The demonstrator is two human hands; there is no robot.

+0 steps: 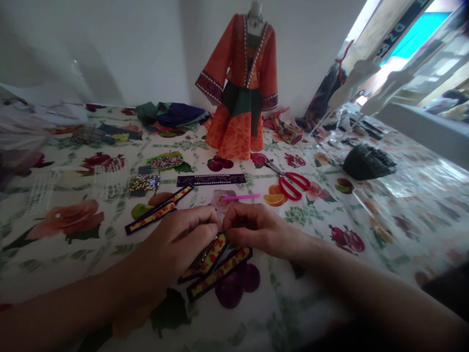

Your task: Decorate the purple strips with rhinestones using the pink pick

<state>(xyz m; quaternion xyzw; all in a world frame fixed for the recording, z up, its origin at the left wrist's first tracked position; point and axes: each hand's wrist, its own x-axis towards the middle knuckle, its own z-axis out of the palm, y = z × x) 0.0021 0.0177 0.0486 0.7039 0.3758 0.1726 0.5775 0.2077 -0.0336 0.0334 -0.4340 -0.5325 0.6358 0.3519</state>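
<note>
My left hand (pixel 190 232) and my right hand (pixel 258 227) meet fingertip to fingertip over the table, both pinching. Between them is the upper end of a dark-edged fabric strip (pixel 215 252) with a yellow and red pattern; the fingers hide that end. Below it a similar patterned strip (pixel 223 274) lies slantwise on the cloth. Two more strips (pixel 156 217) rest to the left of my left hand. Just beyond the fingers lies a thin pink stick (pixel 242 197), and past it a dark strip with rows of white beads (pixel 211 180).
Red-handled scissors (pixel 293 186) lie right of centre. At the back stands a small mannequin in an orange dress (pixel 234 124). Bead strings (pixel 110 178), a green dish of beads (pixel 164 160) and folded cloth (pixel 176 115) lie left on the flowered tablecloth (pixel 308 298). A dark object (pixel 369 162) sits right.
</note>
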